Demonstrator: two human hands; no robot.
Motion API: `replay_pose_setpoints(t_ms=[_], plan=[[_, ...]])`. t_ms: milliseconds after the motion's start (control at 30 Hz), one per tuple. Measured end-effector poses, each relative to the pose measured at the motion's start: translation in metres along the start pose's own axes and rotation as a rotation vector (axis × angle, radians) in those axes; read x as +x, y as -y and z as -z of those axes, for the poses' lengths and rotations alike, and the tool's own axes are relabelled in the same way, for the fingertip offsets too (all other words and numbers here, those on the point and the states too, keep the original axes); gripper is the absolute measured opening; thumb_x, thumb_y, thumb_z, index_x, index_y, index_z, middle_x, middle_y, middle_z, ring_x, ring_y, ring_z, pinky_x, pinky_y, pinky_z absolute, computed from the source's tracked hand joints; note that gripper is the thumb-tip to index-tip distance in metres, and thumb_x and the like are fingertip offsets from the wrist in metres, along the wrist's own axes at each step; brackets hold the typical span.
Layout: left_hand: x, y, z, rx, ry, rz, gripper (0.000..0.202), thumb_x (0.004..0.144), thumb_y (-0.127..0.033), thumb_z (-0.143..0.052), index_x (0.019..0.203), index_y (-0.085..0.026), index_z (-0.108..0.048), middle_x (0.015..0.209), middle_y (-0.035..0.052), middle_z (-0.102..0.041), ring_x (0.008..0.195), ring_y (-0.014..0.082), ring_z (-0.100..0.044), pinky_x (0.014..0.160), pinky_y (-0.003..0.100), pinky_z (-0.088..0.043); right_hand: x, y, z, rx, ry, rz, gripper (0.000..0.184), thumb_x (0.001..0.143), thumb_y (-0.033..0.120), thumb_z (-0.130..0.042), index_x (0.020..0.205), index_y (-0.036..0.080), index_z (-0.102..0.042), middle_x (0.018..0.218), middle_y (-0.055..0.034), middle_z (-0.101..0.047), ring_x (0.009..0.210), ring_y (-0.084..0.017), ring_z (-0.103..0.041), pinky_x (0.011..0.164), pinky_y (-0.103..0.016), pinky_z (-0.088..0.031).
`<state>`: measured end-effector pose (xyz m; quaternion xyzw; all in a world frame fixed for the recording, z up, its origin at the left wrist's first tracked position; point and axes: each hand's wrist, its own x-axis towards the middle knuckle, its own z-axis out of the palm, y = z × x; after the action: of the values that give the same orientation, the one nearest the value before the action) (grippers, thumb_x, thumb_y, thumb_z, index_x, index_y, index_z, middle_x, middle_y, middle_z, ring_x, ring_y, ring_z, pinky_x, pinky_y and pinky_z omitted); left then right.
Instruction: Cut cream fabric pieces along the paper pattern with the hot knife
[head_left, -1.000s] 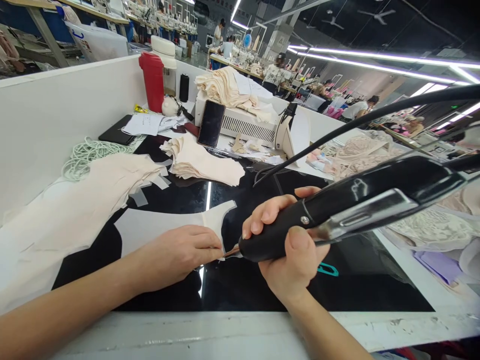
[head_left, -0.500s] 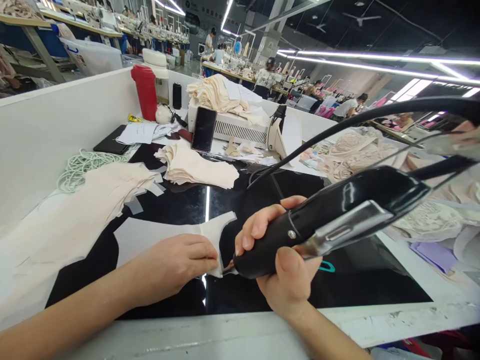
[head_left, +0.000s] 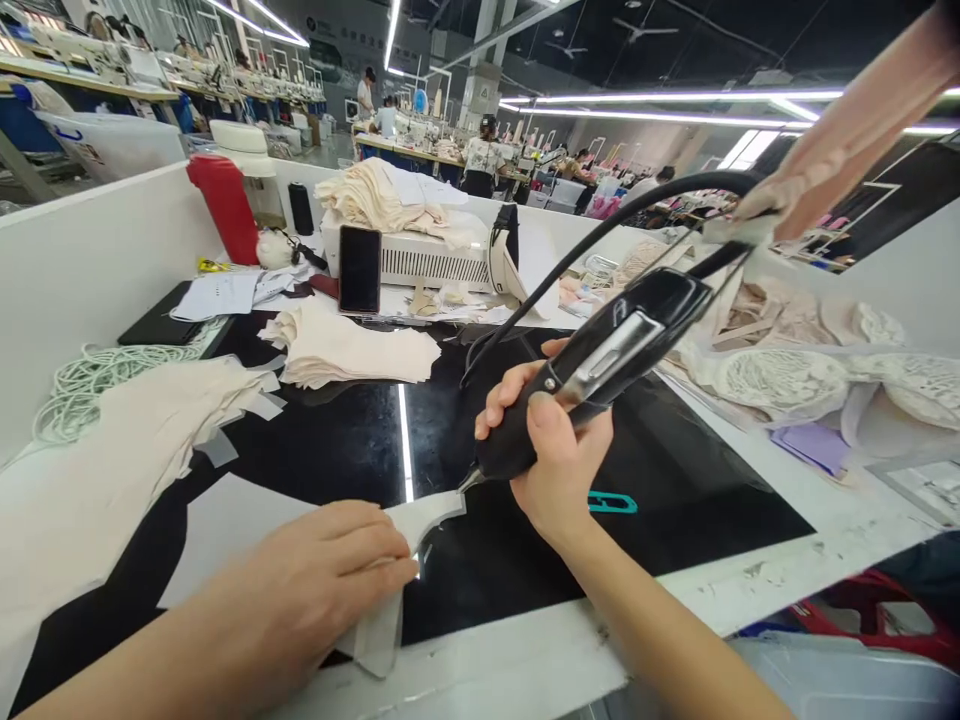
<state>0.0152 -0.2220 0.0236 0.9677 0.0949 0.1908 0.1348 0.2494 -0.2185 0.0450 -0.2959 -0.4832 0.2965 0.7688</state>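
Observation:
My right hand [head_left: 559,450] is wrapped round a black corded handheld tool [head_left: 517,435] with a silver lever on its side. Its narrow metal tip points down and left, at the corner of a pale cut fabric piece [head_left: 240,515]. On that piece lies my left hand [head_left: 352,570], fingers bent and pressed together near the narrow end; the thumb is hidden. A clear-looking strip [head_left: 379,635] sticks out below those fingers. Under the work is a glossy black mat [head_left: 337,440]. Right of the tool lies a teal slotted object [head_left: 613,503].
A cream fabric stack [head_left: 356,350] lies ahead, and another [head_left: 142,440] at left beside pale green cord [head_left: 97,385]. A phone [head_left: 360,268] leans against a white vented box [head_left: 435,265]. Lace bra cups [head_left: 787,380] are piled at right. The tool's cable [head_left: 585,255] arches overhead.
The tool tip has shifted along the fabric piece's edge to its far corner. The fabric is turned and nearer me, with my left hand lower. The whole view has swung right.

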Motion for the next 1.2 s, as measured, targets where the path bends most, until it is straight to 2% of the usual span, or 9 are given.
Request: replay_pose_setpoints(t_ms=[67, 233, 367, 500, 733, 867, 1200], plan=[[0.01, 0.005, -0.004, 0.069, -0.034, -0.016, 0.049, 0.09, 0.008, -0.039, 0.123, -0.017, -0.065, 0.114, 0.0055, -0.072, 0.105, 0.0206, -0.065, 0.097, 0.033, -0.054, -0.001, -0.003, 0.001, 0.005, 0.018, 0.016, 0.035, 0.09, 0.034, -0.078, 0.116, 0.028, -0.055, 0.082, 0.0062, -0.064, 0.059, -0.01, -0.061, 0.053, -0.027, -0.053], [0.033, 0.018, -0.024, 0.201, -0.093, -0.064, 0.024, 0.105, -0.011, -0.047, 0.12, -0.013, -0.065, 0.107, 0.0074, -0.07, 0.1, 0.0229, -0.065, 0.095, 0.039, -0.055, -0.001, -0.005, 0.0, 0.015, 0.023, 0.016, 0.033, 0.09, 0.034, -0.079, 0.112, 0.028, -0.055, 0.083, 0.0065, -0.065, 0.057, -0.009, -0.061, 0.052, -0.025, -0.053], [0.042, 0.027, -0.039, 0.279, -0.06, -0.065, 0.022, 0.105, -0.021, -0.055, 0.123, -0.014, -0.065, 0.108, 0.0072, -0.068, 0.097, 0.0233, -0.065, 0.089, 0.039, -0.056, -0.002, -0.006, 0.0, 0.026, 0.035, 0.012, 0.035, 0.09, 0.034, -0.079, 0.113, 0.028, -0.054, 0.083, 0.0063, -0.064, 0.059, -0.009, -0.061, 0.05, -0.023, -0.051], [0.041, 0.031, -0.043, 0.332, -0.014, -0.046, 0.03, 0.102, -0.029, -0.063, 0.129, -0.015, -0.064, 0.111, 0.0073, -0.067, 0.098, 0.0245, -0.064, 0.087, 0.04, -0.055, -0.003, -0.006, 0.0, 0.045, 0.05, -0.003, 0.035, 0.09, 0.034, -0.079, 0.113, 0.028, -0.053, 0.083, 0.0064, -0.064, 0.058, -0.008, -0.059, 0.049, -0.021, -0.052], [0.033, 0.029, -0.038, 0.315, -0.024, 0.011, 0.03, 0.104, -0.024, -0.057, 0.133, -0.018, -0.063, 0.113, 0.0072, -0.066, 0.1, 0.0256, -0.063, 0.088, 0.041, -0.054, -0.002, -0.005, 0.0, 0.09, 0.074, -0.01, 0.033, 0.091, 0.034, -0.078, 0.11, 0.029, -0.052, 0.077, 0.0078, -0.061, 0.05, -0.007, -0.054, 0.041, -0.018, -0.045], [0.032, 0.029, -0.037, 0.314, -0.004, 0.014, 0.033, 0.104, -0.024, -0.058, 0.135, -0.017, -0.062, 0.116, 0.0086, -0.066, 0.1, 0.0256, -0.062, 0.087, 0.04, -0.055, -0.002, -0.005, -0.001, 0.08, 0.072, 0.0, 0.033, 0.091, 0.034, -0.078, 0.11, 0.028, -0.052, 0.076, 0.0077, -0.061, 0.054, -0.007, -0.056, 0.048, -0.021, -0.049], [0.032, 0.029, -0.038, 0.319, 0.015, 0.023, 0.035, 0.102, -0.024, -0.06, 0.136, -0.014, -0.061, 0.117, 0.0092, -0.065, 0.101, 0.0255, -0.06, 0.09, 0.041, -0.053, 0.001, -0.004, 0.001, 0.061, 0.009, 0.017, 0.037, 0.088, 0.036, -0.081, 0.113, 0.027, -0.055, 0.082, 0.0059, -0.064, 0.059, -0.01, -0.061, 0.053, -0.025, -0.054]])
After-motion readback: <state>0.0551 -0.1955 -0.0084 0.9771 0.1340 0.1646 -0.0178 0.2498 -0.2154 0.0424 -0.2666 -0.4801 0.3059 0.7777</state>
